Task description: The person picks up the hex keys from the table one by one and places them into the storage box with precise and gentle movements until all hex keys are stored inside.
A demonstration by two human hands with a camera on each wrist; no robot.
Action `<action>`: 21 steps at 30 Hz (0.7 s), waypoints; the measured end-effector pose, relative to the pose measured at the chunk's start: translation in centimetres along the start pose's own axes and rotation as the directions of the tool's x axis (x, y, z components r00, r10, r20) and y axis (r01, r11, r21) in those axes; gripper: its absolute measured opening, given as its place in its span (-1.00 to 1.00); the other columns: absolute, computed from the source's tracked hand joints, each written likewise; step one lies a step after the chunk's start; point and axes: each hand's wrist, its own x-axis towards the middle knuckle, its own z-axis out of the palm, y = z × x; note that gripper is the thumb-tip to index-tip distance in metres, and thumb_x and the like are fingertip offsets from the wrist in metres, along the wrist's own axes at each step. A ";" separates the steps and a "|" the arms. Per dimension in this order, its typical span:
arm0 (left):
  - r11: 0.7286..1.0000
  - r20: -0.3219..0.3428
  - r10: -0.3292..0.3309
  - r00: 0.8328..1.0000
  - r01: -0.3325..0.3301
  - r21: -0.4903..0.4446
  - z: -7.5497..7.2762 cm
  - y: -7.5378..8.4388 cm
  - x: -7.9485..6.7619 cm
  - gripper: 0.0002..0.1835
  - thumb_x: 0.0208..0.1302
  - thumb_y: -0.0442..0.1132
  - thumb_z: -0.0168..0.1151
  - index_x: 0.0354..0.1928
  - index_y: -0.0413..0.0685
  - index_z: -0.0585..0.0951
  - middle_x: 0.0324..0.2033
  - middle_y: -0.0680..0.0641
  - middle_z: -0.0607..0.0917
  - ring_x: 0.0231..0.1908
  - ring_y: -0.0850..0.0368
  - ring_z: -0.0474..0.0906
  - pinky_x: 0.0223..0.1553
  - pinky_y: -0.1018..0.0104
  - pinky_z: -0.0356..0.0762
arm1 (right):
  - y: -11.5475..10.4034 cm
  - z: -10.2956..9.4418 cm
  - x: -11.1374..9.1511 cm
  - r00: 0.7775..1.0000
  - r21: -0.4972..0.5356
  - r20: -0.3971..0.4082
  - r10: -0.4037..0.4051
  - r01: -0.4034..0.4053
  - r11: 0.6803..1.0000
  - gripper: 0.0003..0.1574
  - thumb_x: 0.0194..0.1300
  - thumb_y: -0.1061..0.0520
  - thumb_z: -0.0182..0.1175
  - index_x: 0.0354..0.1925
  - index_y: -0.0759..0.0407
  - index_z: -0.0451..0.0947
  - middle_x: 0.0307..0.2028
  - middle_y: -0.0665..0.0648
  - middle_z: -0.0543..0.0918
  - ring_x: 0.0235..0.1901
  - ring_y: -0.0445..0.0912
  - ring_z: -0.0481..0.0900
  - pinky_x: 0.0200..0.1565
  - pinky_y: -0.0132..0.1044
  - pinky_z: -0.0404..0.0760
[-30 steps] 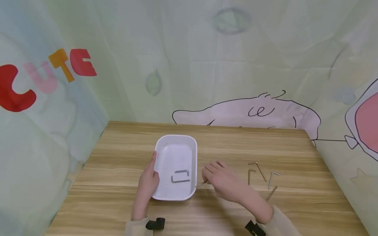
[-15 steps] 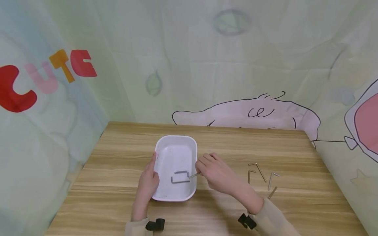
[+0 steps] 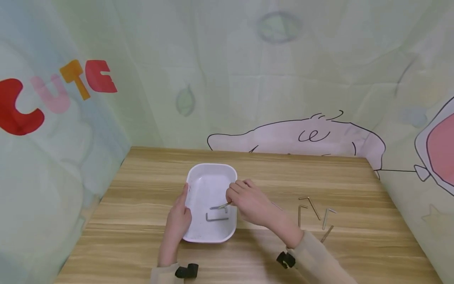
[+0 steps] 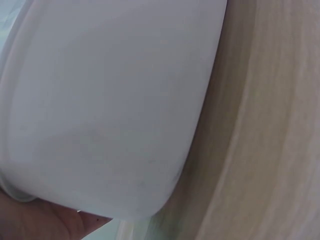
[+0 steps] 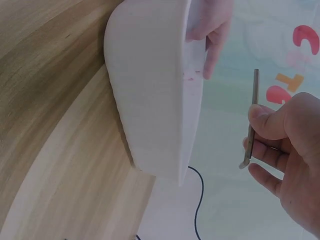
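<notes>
On the left, my left hand [image 3: 178, 217] grips the side of a white tray [image 3: 209, 185], thumb over the rim. In the left wrist view, fingers [image 4: 45, 222] show beneath the wall of the tray [image 4: 105, 100]. My right hand [image 3: 250, 203] pinches a hex key [image 3: 224, 205] between thumb and fingers, over the tray's right side. In the right wrist view this hex key [image 5: 254, 110] stands clear of the tray wall, its short bent end downward. Inside the tray lie two grey hex keys, the nearer hex key [image 3: 217, 219] and a farther one partly overlapped by the held key.
Right of the tray, several hex keys lie on the wooden table [image 3: 159, 169], among them a gold hex key [image 3: 314, 208] and a silver hex key [image 3: 324, 220]. Another thin piece [image 3: 276, 205] peeks out behind the right forearm. A printed curtain [image 3: 227, 79] hangs behind the table.
My right hand has moved left with the hex key, from outside the tray's right rim to above the keys inside. My left hand and the tray have stayed put.
</notes>
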 end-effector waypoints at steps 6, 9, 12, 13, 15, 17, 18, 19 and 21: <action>1.000 -0.004 -0.002 1.000 0.002 0.014 0.1 -0.1 0.0 -0.27 0.34 -0.44 -0.19 0.52 0.02 -0.05 0.45 -0.30 0.16 0.42 -0.26 0.11 0.41 -0.13 0.12 | 0.0 0.9 0.7 1.000 0.023 0.009 0.013 -0.013 1.000 -0.87 0.27 0.16 0.20 -0.30 -0.01 0.41 -0.34 -0.08 0.45 -0.23 -0.15 0.39 0.02 -0.24 0.45; 1.000 -0.004 -0.005 1.000 0.005 0.014 0.1 -0.1 0.1 -0.27 0.34 -0.44 -0.19 0.52 0.02 -0.04 0.45 -0.29 0.16 0.42 -0.26 0.11 0.41 -0.13 0.12 | 0.0 1.2 1.1 0.999 0.036 0.035 0.027 -0.029 0.999 -0.94 0.31 0.16 0.15 -0.27 0.00 0.45 -0.32 -0.08 0.46 -0.22 -0.15 0.38 0.03 -0.24 0.43; 1.000 -0.003 -0.006 1.000 0.006 0.014 0.1 -0.1 0.1 -0.28 0.34 -0.44 -0.20 0.52 0.02 -0.05 0.45 -0.30 0.15 0.42 -0.27 0.11 0.41 -0.14 0.12 | 0.1 1.7 1.4 0.998 0.040 0.045 0.041 -0.042 0.998 -0.95 0.32 0.16 0.13 -0.24 0.01 0.47 -0.29 -0.08 0.48 -0.20 -0.15 0.39 0.02 -0.25 0.42; 1.000 -0.003 -0.005 1.000 0.005 0.015 0.1 -0.1 0.0 -0.28 0.34 -0.44 -0.20 0.52 0.02 -0.05 0.45 -0.30 0.16 0.42 -0.28 0.11 0.40 -0.15 0.12 | 0.2 1.8 1.4 0.998 0.040 0.043 0.045 -0.047 0.998 -0.94 0.31 0.17 0.14 -0.24 0.01 0.47 -0.29 -0.08 0.48 -0.20 -0.15 0.39 0.01 -0.25 0.41; 1.000 -0.002 -0.005 1.000 0.005 0.013 0.1 -0.1 0.0 -0.28 0.35 -0.45 -0.20 0.52 0.01 -0.05 0.44 -0.31 0.16 0.42 -0.28 0.11 0.40 -0.15 0.12 | 0.2 2.1 1.6 0.998 0.045 0.040 0.054 -0.056 0.997 -0.93 0.30 0.17 0.15 -0.24 0.01 0.47 -0.28 -0.08 0.49 -0.20 -0.15 0.39 -0.01 -0.26 0.41; 1.000 -0.002 -0.002 1.000 0.002 0.011 0.0 -0.1 0.0 -0.28 0.35 -0.45 -0.20 0.52 0.01 -0.05 0.44 -0.31 0.15 0.42 -0.28 0.11 0.40 -0.15 0.12 | 0.2 2.4 1.7 0.997 0.060 0.036 0.069 -0.071 0.996 -0.93 0.30 0.17 0.16 -0.24 0.01 0.47 -0.28 -0.08 0.50 -0.20 -0.16 0.39 -0.03 -0.27 0.40; 1.000 -0.003 -0.001 1.000 0.001 0.009 0.0 -0.1 0.0 -0.28 0.34 -0.46 -0.20 0.52 0.00 -0.04 0.44 -0.31 0.15 0.42 -0.28 0.11 0.40 -0.15 0.12 | 0.3 2.5 1.8 0.996 0.069 0.035 0.078 -0.081 0.994 -0.93 0.30 0.17 0.16 -0.24 0.01 0.47 -0.27 -0.08 0.50 -0.20 -0.17 0.39 -0.04 -0.28 0.40; 1.000 -0.003 0.001 1.000 -0.001 0.007 0.0 -0.1 0.0 -0.28 0.34 -0.46 -0.20 0.52 0.00 -0.04 0.44 -0.31 0.16 0.42 -0.28 0.11 0.41 -0.15 0.11 | 0.3 2.6 1.9 0.996 0.080 0.029 0.087 -0.089 0.993 -0.93 0.30 0.17 0.16 -0.24 0.01 0.47 -0.27 -0.08 0.51 -0.20 -0.17 0.40 -0.06 -0.29 0.40; 1.000 -0.003 0.003 1.000 -0.003 0.004 0.0 0.0 0.0 -0.28 0.34 -0.46 -0.20 0.52 0.00 -0.04 0.44 -0.32 0.16 0.42 -0.28 0.10 0.41 -0.15 0.11 | 0.3 2.9 2.0 0.994 0.103 0.024 0.108 -0.110 0.989 -0.94 0.31 0.16 0.16 -0.24 0.00 0.48 -0.26 -0.09 0.52 -0.20 -0.17 0.40 -0.08 -0.29 0.40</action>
